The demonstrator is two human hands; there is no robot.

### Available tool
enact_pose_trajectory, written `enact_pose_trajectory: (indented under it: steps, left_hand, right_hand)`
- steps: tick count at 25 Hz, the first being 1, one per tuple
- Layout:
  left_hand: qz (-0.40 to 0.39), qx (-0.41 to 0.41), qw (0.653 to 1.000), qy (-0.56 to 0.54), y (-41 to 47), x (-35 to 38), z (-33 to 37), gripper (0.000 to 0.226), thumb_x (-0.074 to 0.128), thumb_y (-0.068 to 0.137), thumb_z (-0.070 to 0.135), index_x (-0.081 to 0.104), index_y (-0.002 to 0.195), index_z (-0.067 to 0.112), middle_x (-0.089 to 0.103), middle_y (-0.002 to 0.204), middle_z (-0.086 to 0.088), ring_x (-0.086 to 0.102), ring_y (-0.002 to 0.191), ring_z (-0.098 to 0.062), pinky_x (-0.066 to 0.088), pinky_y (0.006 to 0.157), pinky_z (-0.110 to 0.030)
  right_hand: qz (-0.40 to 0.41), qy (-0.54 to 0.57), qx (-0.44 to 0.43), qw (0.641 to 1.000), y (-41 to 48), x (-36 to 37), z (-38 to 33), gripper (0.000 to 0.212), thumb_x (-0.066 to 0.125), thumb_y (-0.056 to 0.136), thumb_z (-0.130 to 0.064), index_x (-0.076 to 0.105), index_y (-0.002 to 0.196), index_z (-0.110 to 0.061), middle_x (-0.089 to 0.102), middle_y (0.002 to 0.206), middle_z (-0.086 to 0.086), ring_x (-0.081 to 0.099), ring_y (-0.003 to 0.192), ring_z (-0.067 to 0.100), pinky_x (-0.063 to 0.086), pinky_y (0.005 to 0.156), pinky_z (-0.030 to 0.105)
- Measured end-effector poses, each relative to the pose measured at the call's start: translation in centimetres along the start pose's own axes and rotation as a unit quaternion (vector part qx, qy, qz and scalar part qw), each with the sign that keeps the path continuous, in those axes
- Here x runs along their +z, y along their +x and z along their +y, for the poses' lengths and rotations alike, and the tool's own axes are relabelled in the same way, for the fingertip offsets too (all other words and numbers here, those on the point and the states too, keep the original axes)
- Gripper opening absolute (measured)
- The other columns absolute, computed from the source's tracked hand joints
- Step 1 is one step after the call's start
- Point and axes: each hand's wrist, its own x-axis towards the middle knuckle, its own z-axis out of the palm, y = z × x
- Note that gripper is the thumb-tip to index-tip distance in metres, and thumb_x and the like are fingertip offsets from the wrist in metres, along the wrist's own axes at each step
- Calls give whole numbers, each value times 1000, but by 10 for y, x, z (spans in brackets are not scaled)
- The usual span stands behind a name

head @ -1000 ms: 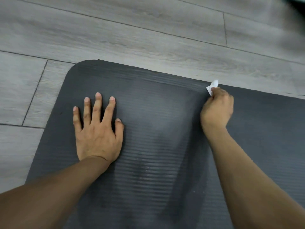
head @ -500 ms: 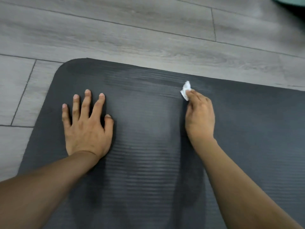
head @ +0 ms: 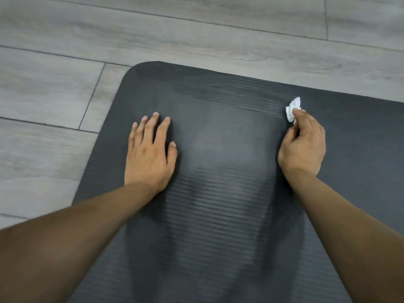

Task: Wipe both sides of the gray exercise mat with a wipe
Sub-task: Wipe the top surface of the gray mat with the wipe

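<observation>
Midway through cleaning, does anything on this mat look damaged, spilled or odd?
Nothing stands out. The gray mat lies flat on the floor, its corner uncurled, no tears visible. The left hand rests flat on it; the right hand pinches a crumpled white wipe.

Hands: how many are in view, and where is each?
2. The left hand lies flat on the gray mat near its rounded corner. The right hand, farther right, pinches a crumpled white wipe near the mat's far edge. None seems hidden.
</observation>
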Motion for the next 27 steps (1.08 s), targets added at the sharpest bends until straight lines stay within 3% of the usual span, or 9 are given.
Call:
enact_pose_trajectory:
  steps: [5,13,17,20,23,25,27]
  left_hand:
    - [-40,9,998,46,-109,-6,-6,63,27,102,38,19,162,22,12,171,-2,8,158,-23,15,126,-51]
    - [-44,6,997,64,-103,-6,-6,64,29,101,38,19,162,23,13,170,-1,10,158,-22,18,125,-51]
    - [-51,5,997,62,-101,-8,-7,64,31,100,38,23,162,22,15,170,-2,12,157,-24,20,124,-52]
    - [-51,7,997,65,-98,-9,-7,66,33,98,38,25,161,21,17,170,-3,14,157,-26,20,124,-53]
    - [-50,10,998,47,-97,-11,-6,66,34,97,38,27,161,20,17,169,-4,16,156,-28,20,124,-53]
    - [-44,12,998,51,-99,-7,-9,67,34,97,38,27,161,20,18,169,-4,17,156,-27,18,124,-53]
    - [-28,8,999,30,-101,-3,-10,68,36,95,38,27,160,21,21,169,-4,18,156,-28,18,125,-52]
  right_hand:
    - [-5,1,-14,1000,1,-3,1,45,41,92,-11,56,133,-24,54,138,-5,46,126,19,38,108,33]
    - [-26,-14,-42,999,3,-3,6,46,41,94,-8,53,137,-18,52,141,-1,42,125,24,38,107,35]
    - [-94,-108,-147,979,25,-19,7,38,44,92,-6,61,126,-7,61,126,13,46,108,37,41,97,43]
    - [-97,-132,-86,983,44,-26,-1,32,45,92,-2,66,116,-4,63,115,17,45,99,39,39,82,38]
    - [-60,-155,-11,986,41,6,-38,32,39,85,1,68,99,-2,63,102,21,48,91,37,31,73,33]
    - [-78,-117,-87,986,26,50,-92,30,40,76,1,67,88,-6,65,94,19,52,82,36,29,73,33]
    - [-126,-53,-182,974,4,93,-163,33,43,76,-1,71,92,-10,68,96,12,54,84,35,31,74,30]
